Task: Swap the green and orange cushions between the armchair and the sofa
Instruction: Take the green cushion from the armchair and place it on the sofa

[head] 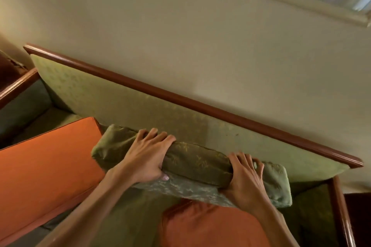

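Against the sofa backrest, both the left hand and right hand grip the green cushion along its top edge, likely to carry it, orange cushions lying near.

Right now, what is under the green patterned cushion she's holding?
An orange cushion shows below the green patterned cushion, beside the green sofa seat. Whether they touch is unclear; the cushion covers what lies directly beneath.

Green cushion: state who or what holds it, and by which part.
Both hands grip the green cushion by its top edge: the left hand nearer its left end, the right hand nearer its right end, fingers curled over the edge.
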